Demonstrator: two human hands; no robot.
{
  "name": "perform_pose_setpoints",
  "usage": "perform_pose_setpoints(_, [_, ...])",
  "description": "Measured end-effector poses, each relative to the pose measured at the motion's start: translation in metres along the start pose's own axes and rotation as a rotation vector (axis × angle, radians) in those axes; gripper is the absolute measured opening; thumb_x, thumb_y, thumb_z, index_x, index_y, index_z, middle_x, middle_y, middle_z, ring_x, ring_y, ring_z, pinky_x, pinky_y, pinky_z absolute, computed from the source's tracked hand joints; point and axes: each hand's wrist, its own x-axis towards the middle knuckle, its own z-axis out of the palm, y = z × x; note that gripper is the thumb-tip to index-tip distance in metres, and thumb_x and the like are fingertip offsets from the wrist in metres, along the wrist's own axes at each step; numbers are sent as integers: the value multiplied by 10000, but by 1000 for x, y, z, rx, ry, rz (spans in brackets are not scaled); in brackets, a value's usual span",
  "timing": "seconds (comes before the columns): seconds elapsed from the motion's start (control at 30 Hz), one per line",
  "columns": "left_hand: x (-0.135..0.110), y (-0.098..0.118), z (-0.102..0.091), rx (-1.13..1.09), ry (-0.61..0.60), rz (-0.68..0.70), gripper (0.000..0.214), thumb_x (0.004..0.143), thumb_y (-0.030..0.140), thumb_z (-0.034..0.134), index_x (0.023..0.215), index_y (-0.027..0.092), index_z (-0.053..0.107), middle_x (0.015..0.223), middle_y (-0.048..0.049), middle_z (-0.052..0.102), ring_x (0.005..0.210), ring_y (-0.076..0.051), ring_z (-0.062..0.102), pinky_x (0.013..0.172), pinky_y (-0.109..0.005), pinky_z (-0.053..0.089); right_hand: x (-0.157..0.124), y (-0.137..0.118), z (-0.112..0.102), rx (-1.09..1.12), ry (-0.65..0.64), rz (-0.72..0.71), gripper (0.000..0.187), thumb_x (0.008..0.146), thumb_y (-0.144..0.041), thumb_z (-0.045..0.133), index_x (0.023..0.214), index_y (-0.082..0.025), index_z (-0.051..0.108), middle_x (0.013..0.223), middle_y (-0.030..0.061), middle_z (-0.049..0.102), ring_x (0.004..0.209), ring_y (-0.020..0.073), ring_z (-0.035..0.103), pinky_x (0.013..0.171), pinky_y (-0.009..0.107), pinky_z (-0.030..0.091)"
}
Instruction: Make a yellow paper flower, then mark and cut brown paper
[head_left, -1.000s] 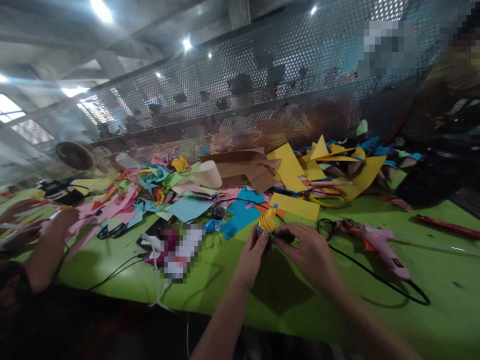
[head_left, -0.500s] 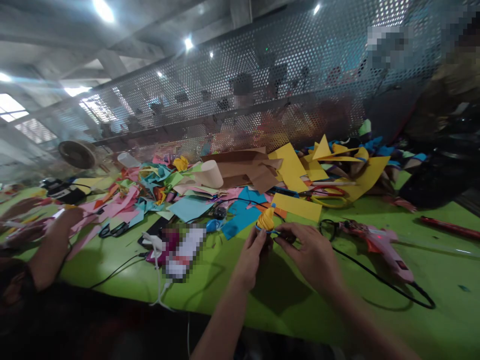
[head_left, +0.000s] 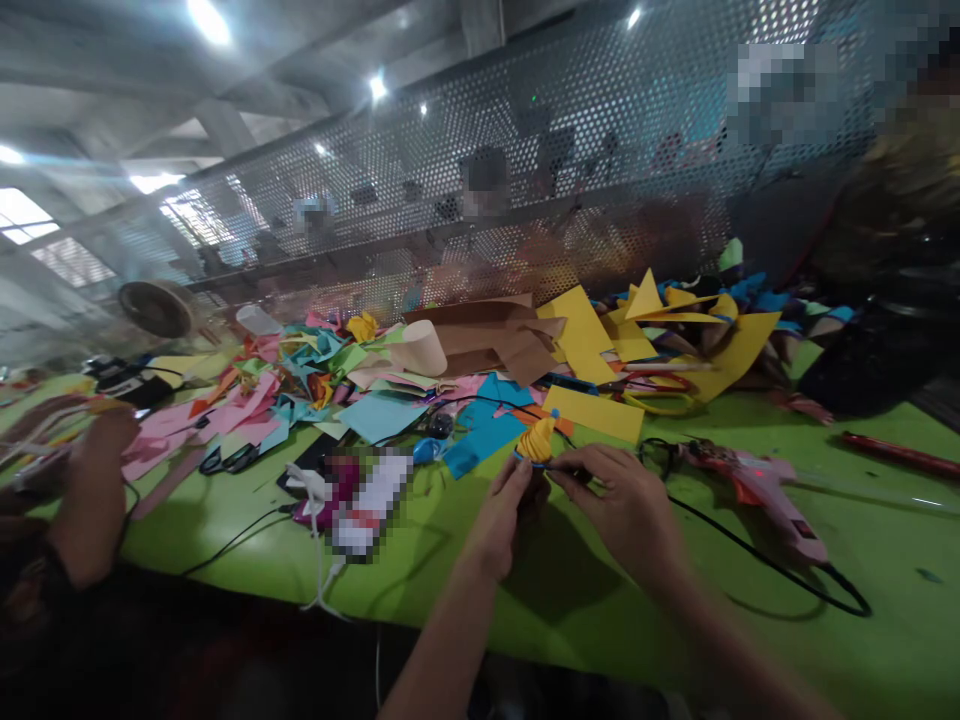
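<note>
Both my hands meet over the green table (head_left: 570, 610) and pinch a small rolled yellow paper piece (head_left: 537, 440) with a blue strip at its base. My left hand (head_left: 501, 517) grips it from the left with closed fingers. From the right, my right hand (head_left: 624, 505) pinches its base. A pink glue gun (head_left: 757, 487) lies just right of my right hand, its black cord (head_left: 780, 575) trailing toward the table's front.
A heap of coloured paper scraps (head_left: 390, 380), brown paper (head_left: 495, 340) and yellow sheets (head_left: 592, 340) covers the far side. Black scissors (head_left: 225, 460), a phone (head_left: 352, 495) and a red stick (head_left: 896, 455) lie about. Another person's arm (head_left: 90, 500) works at the left; a perforated metal screen (head_left: 525, 170) stands behind.
My hands stay on the yellow paper piece, which has tilted slightly. The other person's hand at the left has shifted further left.
</note>
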Motion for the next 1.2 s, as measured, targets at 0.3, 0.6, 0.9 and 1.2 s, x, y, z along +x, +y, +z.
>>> perform_pose_setpoints(0.3, [-3, 3, 4, -15, -22, -43, 390, 694, 462, 819, 955, 195, 708, 718, 30, 611, 640, -85, 551, 572, -185, 391, 1, 0, -1, 108, -15, 99, 39, 838, -189, 688, 825, -223, 675, 795, -2, 720, 743, 194, 665, 707, 315, 482])
perform_pose_setpoints(0.6, [-3, 1, 1, -4, -31, -33, 403, 734, 485, 781, 1024, 212, 719, 826, -2, 694, 682, -106, 595, 628, -211, 426, 5, -5, -4, 273, -75, 207, 68, 848, -276, 677, 856, -209, 679, 798, 28, 706, 721, 198, 652, 675, 313, 512])
perform_pose_setpoints(0.9, [-3, 0, 3, 49, 19, -62, 452, 658, 483, 837, 1008, 214, 738, 833, -2, 722, 723, -116, 633, 654, -200, 468, 5, -6, -5, 218, -80, 251, 140, 851, -320, 682, 789, -211, 620, 751, 7, 666, 698, 185, 622, 658, 302, 475])
perform_pose_setpoints(1.2, [-3, 2, 4, -67, -96, -79, 467, 768, 491, 746, 1127, 200, 684, 935, -35, 716, 769, -135, 632, 614, -205, 442, 6, -6, -2, 401, -101, 292, 96, 800, -255, 695, 835, -202, 623, 760, 5, 655, 688, 168, 610, 643, 281, 500])
